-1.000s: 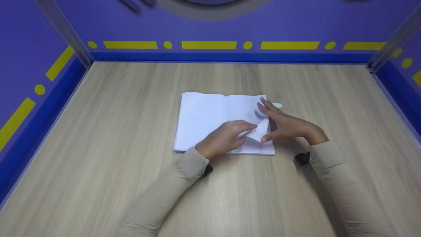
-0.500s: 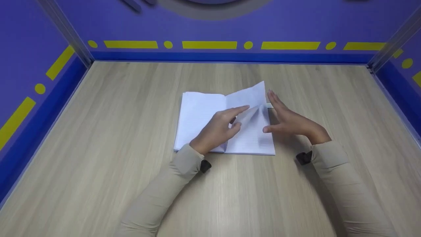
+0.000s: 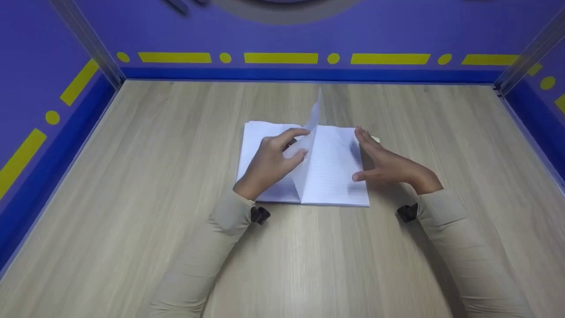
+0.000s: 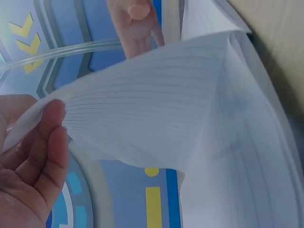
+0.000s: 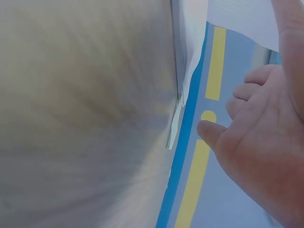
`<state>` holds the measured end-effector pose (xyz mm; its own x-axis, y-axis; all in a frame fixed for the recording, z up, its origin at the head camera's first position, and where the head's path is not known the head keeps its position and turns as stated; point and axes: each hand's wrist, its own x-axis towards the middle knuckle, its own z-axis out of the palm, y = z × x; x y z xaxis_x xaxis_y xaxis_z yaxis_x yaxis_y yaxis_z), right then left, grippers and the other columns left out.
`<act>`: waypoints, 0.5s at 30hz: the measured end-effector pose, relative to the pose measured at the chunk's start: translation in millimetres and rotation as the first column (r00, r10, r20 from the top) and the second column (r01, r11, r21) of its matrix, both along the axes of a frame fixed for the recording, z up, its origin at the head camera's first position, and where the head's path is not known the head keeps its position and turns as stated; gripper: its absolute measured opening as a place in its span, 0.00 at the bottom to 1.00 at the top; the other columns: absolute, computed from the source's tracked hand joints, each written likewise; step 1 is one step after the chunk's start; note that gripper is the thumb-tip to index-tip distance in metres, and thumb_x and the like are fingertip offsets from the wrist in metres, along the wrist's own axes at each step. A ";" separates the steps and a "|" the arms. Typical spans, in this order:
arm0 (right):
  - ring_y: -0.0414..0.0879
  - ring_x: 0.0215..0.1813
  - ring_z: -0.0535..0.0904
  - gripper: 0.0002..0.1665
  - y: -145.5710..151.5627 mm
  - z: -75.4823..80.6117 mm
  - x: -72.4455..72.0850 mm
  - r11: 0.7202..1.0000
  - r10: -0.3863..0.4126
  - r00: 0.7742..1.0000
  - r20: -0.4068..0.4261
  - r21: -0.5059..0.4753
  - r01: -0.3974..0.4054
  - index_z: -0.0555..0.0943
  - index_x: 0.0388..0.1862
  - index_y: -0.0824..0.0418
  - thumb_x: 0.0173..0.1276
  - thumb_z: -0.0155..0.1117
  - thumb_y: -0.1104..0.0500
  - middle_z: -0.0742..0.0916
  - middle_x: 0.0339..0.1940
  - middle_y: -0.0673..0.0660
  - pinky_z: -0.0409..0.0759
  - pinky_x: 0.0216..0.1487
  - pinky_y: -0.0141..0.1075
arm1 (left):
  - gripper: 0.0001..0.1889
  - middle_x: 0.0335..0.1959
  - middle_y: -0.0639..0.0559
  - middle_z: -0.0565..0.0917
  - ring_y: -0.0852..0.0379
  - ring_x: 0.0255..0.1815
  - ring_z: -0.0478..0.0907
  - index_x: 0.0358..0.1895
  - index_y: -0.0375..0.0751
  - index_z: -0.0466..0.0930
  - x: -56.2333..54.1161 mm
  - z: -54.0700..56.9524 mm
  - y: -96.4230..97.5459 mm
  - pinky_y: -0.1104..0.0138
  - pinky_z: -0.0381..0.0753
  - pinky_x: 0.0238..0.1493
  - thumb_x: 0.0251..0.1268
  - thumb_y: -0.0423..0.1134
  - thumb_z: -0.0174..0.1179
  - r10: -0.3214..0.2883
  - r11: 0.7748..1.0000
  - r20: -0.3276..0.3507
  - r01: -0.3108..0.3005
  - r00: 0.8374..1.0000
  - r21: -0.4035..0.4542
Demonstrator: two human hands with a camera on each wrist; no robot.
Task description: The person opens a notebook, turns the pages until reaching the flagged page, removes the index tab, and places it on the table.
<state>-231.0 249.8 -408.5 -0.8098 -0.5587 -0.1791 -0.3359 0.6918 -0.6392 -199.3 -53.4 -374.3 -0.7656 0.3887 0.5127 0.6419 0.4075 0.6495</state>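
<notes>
An open lined notebook (image 3: pixel 337 170) lies on the table in the head view. Over its left half, my left hand (image 3: pixel 267 163) holds a raised leaf (image 3: pixel 314 117) that stands nearly upright from the spine. The left wrist view has the ruled leaf (image 4: pixel 142 104) curving away, its outer edge between the thumb and curled fingers of the left hand (image 4: pixel 35 166). At the notebook's right edge is my right hand (image 3: pixel 390 168), fingers extended and thumb apart, holding nothing. A pale green tab (image 3: pixel 376 138) juts out past that edge, partly behind the fingers; the right wrist view also shows the tab (image 5: pixel 175 127).
The wood-grain table (image 3: pixel 154 176) spreads out on all sides of the notebook. Blue-purple panels (image 3: pixel 282 39) with yellow dashes and dots wall it in at the back, left and right.
The leaf has risen from the right page and swung leftward to near upright, the left hand moving left with it. The right hand has let go of the page and stays by the right edge.
</notes>
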 end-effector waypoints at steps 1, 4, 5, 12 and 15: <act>0.56 0.80 0.28 0.71 -0.1 -0.4 0.3 1.000 0.001 1.000 0.000 0.005 -0.001 0.30 0.78 0.59 0.57 0.72 0.44 0.34 0.79 0.61 0.37 0.76 0.57 | 0.18 0.27 0.48 0.83 0.62 0.23 0.67 0.56 0.36 0.78 -0.3 0.1 -2.6 0.73 0.67 0.27 0.61 0.31 0.60 0.004 1.000 0.009 -0.004 1.000 -0.001; 0.55 0.80 0.28 0.70 -0.2 -1.7 0.9 1.000 0.001 1.000 0.013 0.021 -0.001 0.30 0.78 0.58 0.57 0.71 0.43 0.35 0.79 0.60 0.38 0.76 0.56 | 0.19 0.25 0.48 0.81 0.62 0.24 0.65 0.56 0.37 0.78 -0.9 0.3 -10.3 0.74 0.65 0.28 0.61 0.31 0.61 0.024 1.000 0.033 -0.024 0.999 -0.009; 0.55 0.80 0.29 0.70 -0.3 -2.0 1.1 1.000 0.001 1.000 0.015 0.025 -0.001 0.30 0.78 0.58 0.57 0.71 0.43 0.35 0.79 0.60 0.38 0.77 0.56 | 0.19 0.26 0.48 0.81 0.61 0.24 0.66 0.56 0.37 0.78 -1.0 0.1 -12.8 0.73 0.66 0.28 0.60 0.30 0.61 0.032 0.999 0.040 -0.031 0.999 -0.012; 0.56 0.80 0.30 0.69 -2.3 -1.4 2.5 0.999 0.018 1.000 0.020 0.044 -0.018 0.32 0.78 0.58 0.57 0.71 0.43 0.37 0.80 0.59 0.39 0.77 0.56 | 0.26 0.51 0.44 0.83 0.55 0.48 0.78 0.63 0.38 0.73 -3.2 -2.1 -26.2 0.68 0.78 0.44 0.60 0.29 0.61 0.051 0.997 0.084 -0.046 0.995 -0.060; 0.56 0.80 0.30 0.68 -3.0 -1.5 2.9 0.998 0.017 1.000 0.023 0.058 -0.019 0.33 0.78 0.57 0.57 0.71 0.42 0.38 0.80 0.58 0.40 0.77 0.56 | 0.29 0.66 0.44 0.72 0.52 0.66 0.70 0.67 0.39 0.69 -4.0 -3.5 -31.0 0.63 0.76 0.59 0.60 0.28 0.61 0.048 0.993 0.090 -0.038 0.995 -0.111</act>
